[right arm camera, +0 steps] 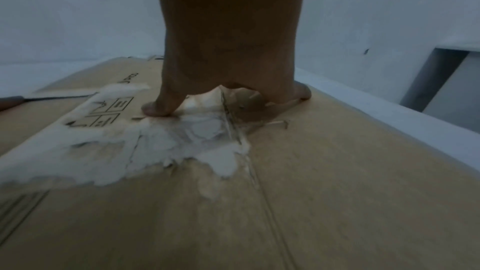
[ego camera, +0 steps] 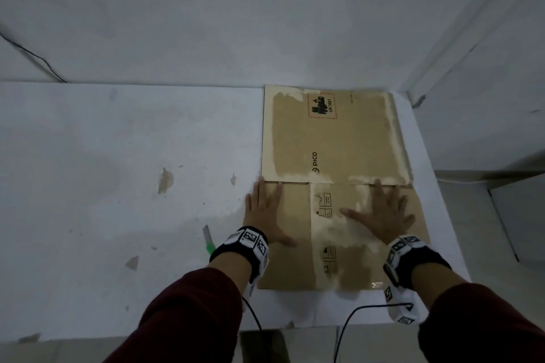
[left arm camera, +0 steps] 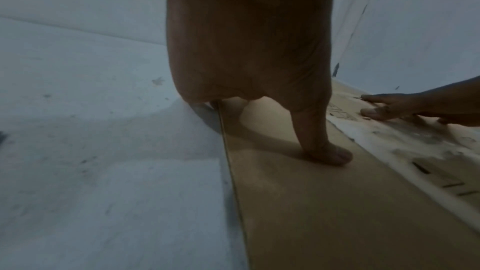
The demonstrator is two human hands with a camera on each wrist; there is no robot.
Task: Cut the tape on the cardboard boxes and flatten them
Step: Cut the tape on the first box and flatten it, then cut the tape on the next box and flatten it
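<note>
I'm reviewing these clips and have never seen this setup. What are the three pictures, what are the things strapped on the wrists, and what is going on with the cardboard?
No robot here: a person wears three cameras. The big picture comes from the head, looking down at both hands. The other two come from cameras in the marked bands on the wrists, each looking along a hand at its fingers.

On the white table lies a flattened cardboard box, with torn pale patches on its surface. The left hand presses flat on its near left edge, fingers straight; the left wrist view shows its thumb on the cardboard. The right hand presses flat, spread, on the near right part. Neither hand holds anything.

A cutter with a green handle lies on the table just left of the left wrist, untouched.
</note>
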